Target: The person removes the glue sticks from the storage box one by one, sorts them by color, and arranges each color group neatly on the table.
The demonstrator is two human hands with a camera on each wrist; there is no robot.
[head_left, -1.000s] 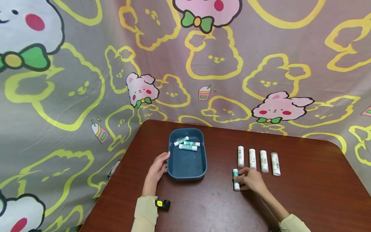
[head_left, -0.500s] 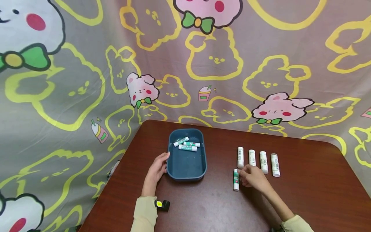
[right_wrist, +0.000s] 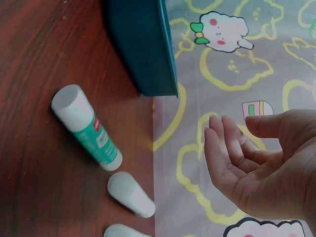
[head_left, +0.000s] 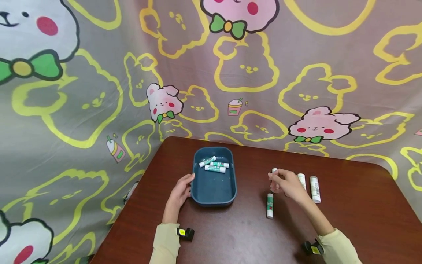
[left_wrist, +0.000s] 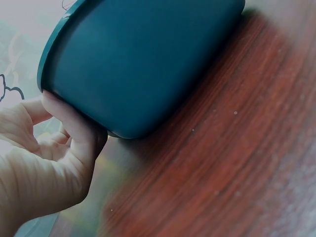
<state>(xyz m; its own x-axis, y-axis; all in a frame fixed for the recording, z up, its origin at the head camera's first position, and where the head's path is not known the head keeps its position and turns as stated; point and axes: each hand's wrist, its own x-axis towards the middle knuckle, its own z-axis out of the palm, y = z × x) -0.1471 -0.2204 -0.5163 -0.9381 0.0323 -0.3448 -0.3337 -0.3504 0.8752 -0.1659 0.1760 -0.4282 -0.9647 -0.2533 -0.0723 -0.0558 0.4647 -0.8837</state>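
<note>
Moved: right hand [head_left: 286, 185] is off the green-labelled stick [head_left: 270, 206] and now lifted toward the row of white sticks [head_left: 315, 189]; left hand [head_left: 179, 190] and blue tray [head_left: 214, 189] stay in place.
Right hand: raised, palm and loosely bent fingers visible from the right wrist, thumb apart from the fingertips, gripping nothing; seen from the head, it covers part of the white row.
Left hand: clamped on the tray's left side, thumb and fingers at the rim; well apart from the right hand.
Green-labelled stick: lying on the table [head_left: 237, 234], pointing near to far, just nearer than the right hand and to the right of the tray, touched by neither hand.
Blue tray: left of the sticks, holding three small green-and-white sticks [head_left: 215, 169] in its far half, one slanted and two nearly crosswise.
White row: on the right, farther than the green-labelled stick; two stand clear of the hand, another's far end peeks out.
Sleeves [head_left: 166, 242]: pale, with black wrist cameras [head_left: 186, 234] strapped at both cuffs.
Backdrop: grey cloth [head_left: 194, 135] with yellow outlines and pink rabbits.
</note>
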